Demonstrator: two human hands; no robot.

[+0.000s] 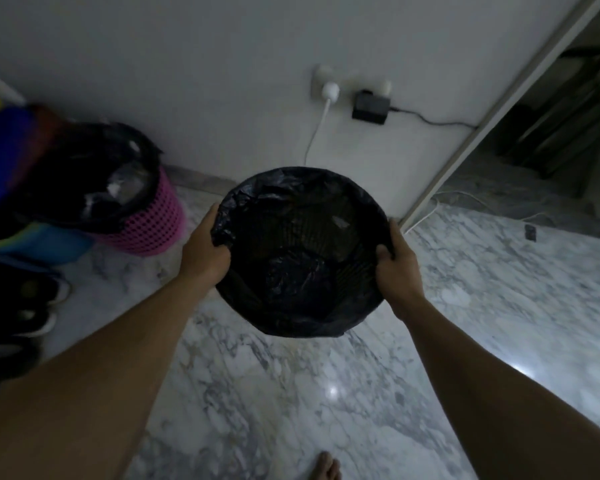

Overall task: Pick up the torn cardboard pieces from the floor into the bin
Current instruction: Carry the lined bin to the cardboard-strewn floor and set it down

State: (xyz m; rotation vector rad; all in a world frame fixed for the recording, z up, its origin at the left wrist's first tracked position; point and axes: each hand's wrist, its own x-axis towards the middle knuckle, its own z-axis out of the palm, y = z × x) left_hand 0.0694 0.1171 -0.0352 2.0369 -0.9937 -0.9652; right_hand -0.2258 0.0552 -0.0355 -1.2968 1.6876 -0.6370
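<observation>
While I look down in dim light, I count two bins, and the one that matters is the black-lined bin, which sits between my two arms in the middle of the view. My left grip is clamped on its left rim, the fingers curled over the liner's edge, and my right grip is clamped on the right rim in the same way, thumb inside. Whether its base touches the marble floor I cannot tell. Its inside is too dark to sort out, save one pale scrap against the far wall of the liner. The second, a pink bin with its own black liner, stands to the left, near the wall and well apart from my left grip. On that wall I count two plugs, one white plug and one black adapter, each with one cable running off. A door frame slants down to the floor just right of the held bin. Dark shoes crowd the left edge, their number unclear. Bare floor spreads toward me and to the right, with one bare foot at the bottom edge.
</observation>
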